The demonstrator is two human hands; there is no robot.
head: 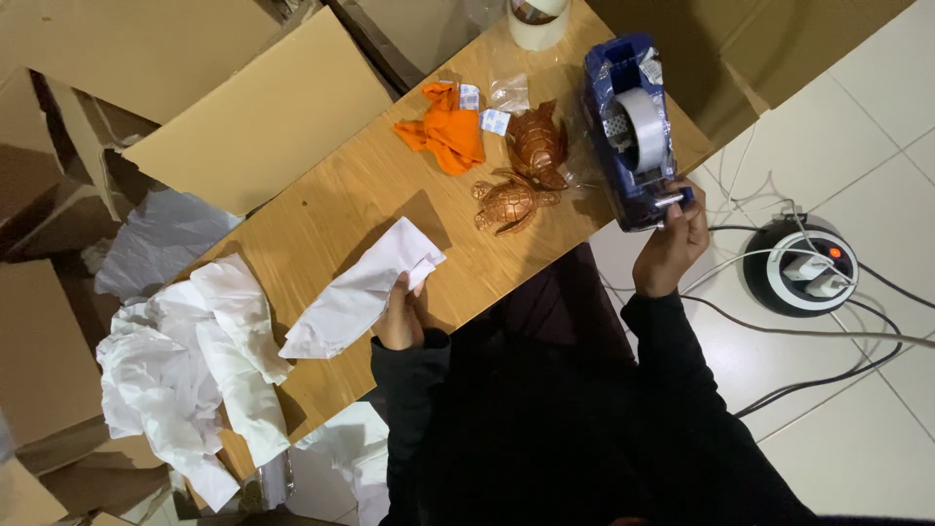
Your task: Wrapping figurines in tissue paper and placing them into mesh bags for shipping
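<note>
White wrapping paper [360, 292] is pinched at its near edge by the left hand [397, 319], fingers pressed together on it, with the rest of the sheet lying flat on the wooden tabletop [321, 209] and stretching away to the left of those fingers. Over on the other side, the blue tape dispenser [633, 131] is touched at its front end by the right hand [672, 244]; the fingers are curled up against the cutter edge, though whether any tape is actually pinched can't be made out. Two copper-coloured turtle figurines [521, 175] are sat between the two hands, just left of the dispenser. A crumpled orange cloth [446, 131] is seen just beyond them, further from the fingers. A heap of crumpled white paper [195, 370] is piled well to the left of the left hand, at the tabletop's end. A round power strip [801, 265] with plugs is on the tiled floor, right of the right hand.
</note>
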